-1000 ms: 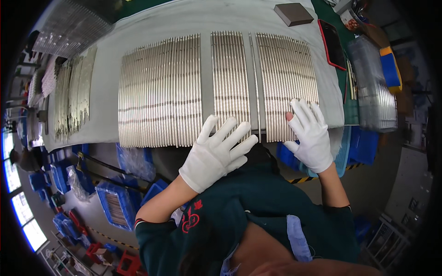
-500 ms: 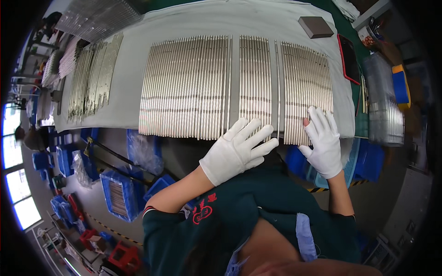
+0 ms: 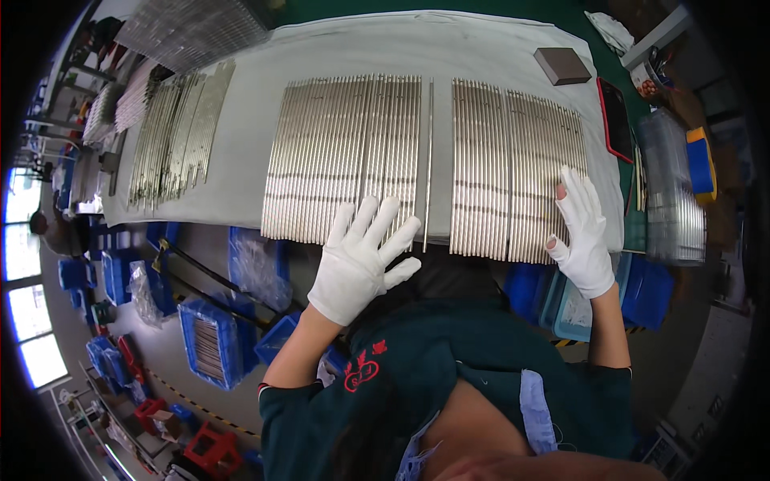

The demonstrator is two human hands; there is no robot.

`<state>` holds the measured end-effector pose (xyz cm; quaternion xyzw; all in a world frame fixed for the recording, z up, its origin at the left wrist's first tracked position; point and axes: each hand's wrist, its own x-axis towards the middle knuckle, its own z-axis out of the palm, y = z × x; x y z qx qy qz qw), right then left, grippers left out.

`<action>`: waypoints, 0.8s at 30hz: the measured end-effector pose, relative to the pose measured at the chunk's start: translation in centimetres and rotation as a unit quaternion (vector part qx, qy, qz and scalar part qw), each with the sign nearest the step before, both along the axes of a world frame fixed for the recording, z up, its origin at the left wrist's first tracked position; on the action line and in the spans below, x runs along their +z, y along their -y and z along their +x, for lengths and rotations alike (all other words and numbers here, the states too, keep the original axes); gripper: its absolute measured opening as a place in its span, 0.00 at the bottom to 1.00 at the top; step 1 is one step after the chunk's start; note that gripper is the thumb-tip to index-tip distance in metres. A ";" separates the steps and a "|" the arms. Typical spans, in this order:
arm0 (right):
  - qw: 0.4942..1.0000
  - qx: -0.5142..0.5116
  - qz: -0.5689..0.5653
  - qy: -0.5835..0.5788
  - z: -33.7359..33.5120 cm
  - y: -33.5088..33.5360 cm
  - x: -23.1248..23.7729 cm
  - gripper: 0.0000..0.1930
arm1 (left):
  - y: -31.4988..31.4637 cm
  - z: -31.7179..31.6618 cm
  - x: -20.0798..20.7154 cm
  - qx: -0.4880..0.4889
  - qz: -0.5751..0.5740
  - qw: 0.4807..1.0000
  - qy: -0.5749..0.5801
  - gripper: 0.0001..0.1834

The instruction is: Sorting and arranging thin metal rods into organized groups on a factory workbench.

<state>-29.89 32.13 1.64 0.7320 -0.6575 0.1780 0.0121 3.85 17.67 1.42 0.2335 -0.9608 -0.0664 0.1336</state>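
Shiny thin metal rods lie side by side on a white cloth (image 3: 249,128) in front of me. A wide left group (image 3: 337,152) and a right group (image 3: 481,168) are parted by a gap, where a single rod (image 3: 429,160) lies alone. My left hand (image 3: 357,264), in a white glove, is open with its fingers spread over the near ends of the left group. My right hand (image 3: 583,232), also gloved but with bare thumb and finger tips, is open at the right edge of the right group. Whether its fingers press on the rods is unclear.
A looser pile of rods (image 3: 180,128) lies at the far left, near a clear stacked tray (image 3: 192,36). A brown block (image 3: 563,66), a red-edged phone (image 3: 615,120), clear plastic boxes (image 3: 674,192) and a tape roll (image 3: 700,164) are right. Blue crates (image 3: 212,341) stand below.
The narrow middle bunch of rods now lies against the right group. My left hand has moved left onto the left group, and my right hand has shifted toward the right edge. The view has shifted slightly.
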 end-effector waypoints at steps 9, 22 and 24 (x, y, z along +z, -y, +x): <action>0.999 -0.011 -0.032 -0.042 -4.0 6.5 -0.5 0.36 | -1.3 -2.3 -0.2 -0.105 0.045 0.991 -0.073 0.32; 0.997 -0.026 -0.059 -0.041 -7.0 8.2 -2.7 0.34 | 2.2 2.9 -0.9 0.061 -0.028 0.997 -0.032 0.43; 0.997 -0.039 -0.062 -0.036 -7.1 8.4 -3.2 0.32 | 1.4 2.1 -0.7 0.038 -0.019 0.998 -0.044 0.44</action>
